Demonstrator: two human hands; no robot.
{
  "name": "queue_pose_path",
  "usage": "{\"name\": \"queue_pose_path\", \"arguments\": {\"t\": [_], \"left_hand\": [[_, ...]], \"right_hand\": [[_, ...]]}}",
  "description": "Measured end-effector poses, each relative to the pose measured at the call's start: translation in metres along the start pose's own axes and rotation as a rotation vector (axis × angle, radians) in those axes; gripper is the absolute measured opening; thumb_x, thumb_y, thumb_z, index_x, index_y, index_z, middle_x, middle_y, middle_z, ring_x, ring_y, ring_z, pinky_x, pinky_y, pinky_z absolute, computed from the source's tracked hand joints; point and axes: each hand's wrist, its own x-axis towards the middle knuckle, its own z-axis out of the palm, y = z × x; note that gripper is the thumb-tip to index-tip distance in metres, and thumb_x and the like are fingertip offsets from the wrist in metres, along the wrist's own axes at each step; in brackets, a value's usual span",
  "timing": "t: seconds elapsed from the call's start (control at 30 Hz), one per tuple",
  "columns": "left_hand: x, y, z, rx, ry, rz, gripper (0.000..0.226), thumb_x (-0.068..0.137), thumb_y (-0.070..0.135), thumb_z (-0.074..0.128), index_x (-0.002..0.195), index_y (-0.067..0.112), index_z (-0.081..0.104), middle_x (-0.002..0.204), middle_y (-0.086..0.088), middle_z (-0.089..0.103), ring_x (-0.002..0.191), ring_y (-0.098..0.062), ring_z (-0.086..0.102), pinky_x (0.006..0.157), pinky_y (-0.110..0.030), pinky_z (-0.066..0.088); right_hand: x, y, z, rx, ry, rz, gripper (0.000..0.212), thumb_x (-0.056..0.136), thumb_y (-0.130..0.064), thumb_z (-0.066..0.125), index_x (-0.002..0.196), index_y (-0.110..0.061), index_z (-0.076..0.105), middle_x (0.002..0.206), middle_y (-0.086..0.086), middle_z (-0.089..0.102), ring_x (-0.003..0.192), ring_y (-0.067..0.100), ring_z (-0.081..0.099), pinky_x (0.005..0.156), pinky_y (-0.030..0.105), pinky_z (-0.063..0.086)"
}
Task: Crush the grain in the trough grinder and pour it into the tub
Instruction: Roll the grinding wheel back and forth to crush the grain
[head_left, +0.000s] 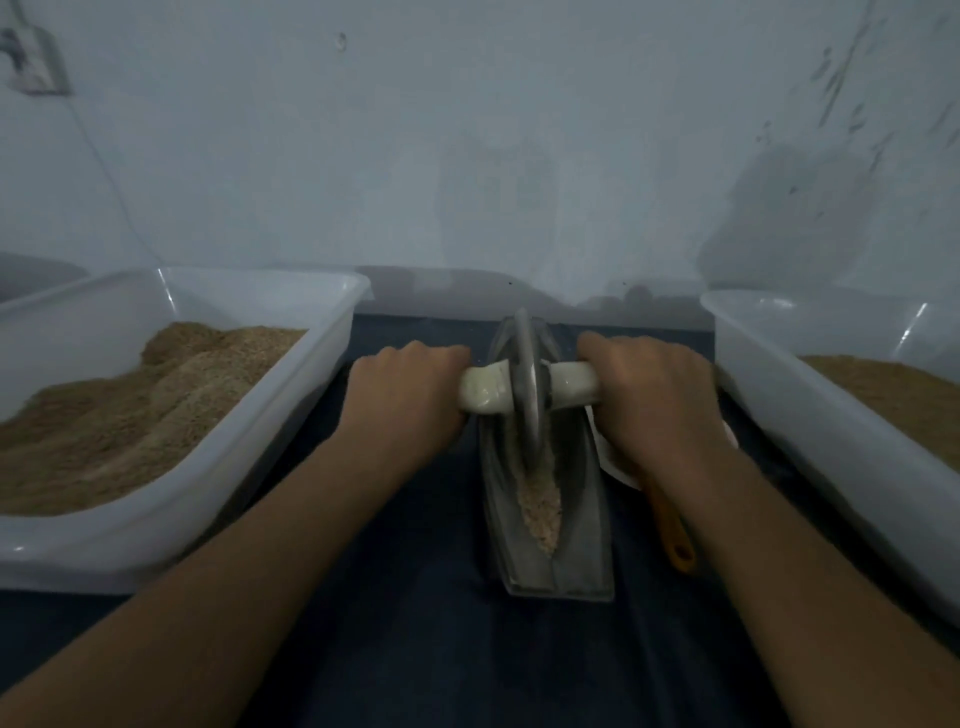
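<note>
Both handle ends (574, 383) gripped by left hand (410, 387) and right hand (657, 402); wheel (529, 395) seated in trough grinder (550, 519), grain (540, 506) apparently part-crushed.

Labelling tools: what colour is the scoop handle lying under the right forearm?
Orange-yellow, the scoop handle beside the trough grinder; seen in the head view, the only one.

The right tub (831, 415) runs off the frame's edge, and the right forearm hides most of the orange-handled scoop (675, 535)

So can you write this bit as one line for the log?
step: crushing | left hand: grips handle | right hand: grips handle | wheel: in trough | grain: in trough | tubs: not poured yet
</note>
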Motion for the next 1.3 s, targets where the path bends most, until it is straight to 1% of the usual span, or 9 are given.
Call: {"name": "queue_pose_path", "arguments": {"t": [0.13,0.3,0.4,0.57,0.73,0.93,1.03,1.2,1.3], "left_hand": [[0.002,0.0,0.001,0.046,0.037,0.057,0.023,0.093,0.034,0.062,0.089,0.031,0.04,0.086,0.003,0.058,0.086,-0.029,0.065,0.064,-0.036,0.035],[-0.01,-0.015,-0.032,-0.091,-0.329,0.172,0.019,0.082,0.044,0.07,0.084,0.04,0.051,0.089,0.013,0.065,0.086,-0.018,0.066,0.077,-0.038,0.056],[-0.013,-0.018,-0.041,-0.153,-0.44,0.186,0.021,0.077,0.046,0.073,0.077,0.043,0.052,0.082,0.016,0.065,0.08,-0.01,0.065,0.075,-0.037,0.058],[-0.003,-0.008,-0.01,-0.046,-0.128,0.064,0.013,0.088,0.044,0.065,0.093,0.036,0.055,0.091,0.006,0.062,0.091,-0.027,0.066,0.071,-0.037,0.046],[0.008,-0.002,0.005,0.044,0.048,0.051,0.013,0.094,0.035,0.062,0.096,0.029,0.051,0.091,-0.001,0.064,0.085,-0.03,0.065,0.064,-0.037,0.036],[-0.007,-0.016,-0.032,-0.087,-0.361,0.198,0.018,0.077,0.047,0.065,0.093,0.041,0.058,0.09,0.014,0.066,0.086,-0.016,0.066,0.075,-0.037,0.055],[-0.014,-0.02,-0.043,-0.151,-0.452,0.216,0.015,0.073,0.049,0.064,0.083,0.043,0.055,0.082,0.017,0.063,0.079,-0.009,0.064,0.074,-0.037,0.056],[-0.003,-0.009,-0.008,-0.016,-0.109,0.089,0.023,0.09,0.04,0.065,0.088,0.037,0.042,0.095,0.002,0.064,0.09,-0.028,0.066,0.07,-0.037,0.046],[0.007,-0.003,0.01,0.075,0.097,0.058,0.025,0.095,0.031,0.062,0.091,0.027,0.038,0.087,-0.002,0.062,0.081,-0.031,0.064,0.062,-0.036,0.033]], "right_hand": [[0.001,0.007,0.003,0.025,-0.047,0.0,0.022,0.087,-0.017,0.062,0.084,-0.028,0.043,0.076,-0.008,0.049,0.068,0.02,0.047,0.057,0.032,0.025],[-0.01,0.022,-0.039,0.205,-0.402,-0.116,0.025,0.081,-0.042,0.072,0.073,-0.042,0.048,0.076,-0.015,0.058,0.069,0.009,0.055,0.056,0.031,0.039],[-0.015,0.019,-0.049,0.203,-0.445,-0.124,0.02,0.08,-0.044,0.074,0.078,-0.042,0.054,0.076,-0.016,0.059,0.068,0.003,0.054,0.056,0.03,0.043],[-0.003,0.005,-0.023,0.066,-0.205,-0.004,0.031,0.084,-0.018,0.062,0.074,-0.033,0.037,0.07,-0.011,0.04,0.059,0.011,0.033,0.054,0.031,0.019],[0.003,0.004,-0.003,-0.013,-0.075,0.031,0.018,0.089,-0.014,0.059,0.093,-0.026,0.047,0.076,-0.007,0.041,0.069,0.021,0.041,0.059,0.032,0.027],[-0.007,0.021,-0.04,0.191,-0.485,-0.097,0.02,0.078,-0.051,0.072,0.077,-0.039,0.056,0.079,-0.014,0.062,0.07,0.008,0.057,0.056,0.029,0.04],[-0.014,0.019,-0.048,0.208,-0.487,-0.093,0.018,0.076,-0.05,0.073,0.075,-0.041,0.057,0.073,-0.014,0.061,0.065,0.005,0.057,0.054,0.029,0.04],[-0.004,0.005,-0.014,0.039,-0.144,0.0,0.028,0.081,-0.02,0.064,0.072,-0.028,0.038,0.068,-0.01,0.04,0.059,0.014,0.036,0.053,0.031,0.015],[0.0,0.0,0.004,-0.047,-0.014,0.035,0.019,0.086,-0.014,0.061,0.087,-0.023,0.045,0.072,-0.006,0.043,0.068,0.026,0.05,0.056,0.033,0.02]]}}
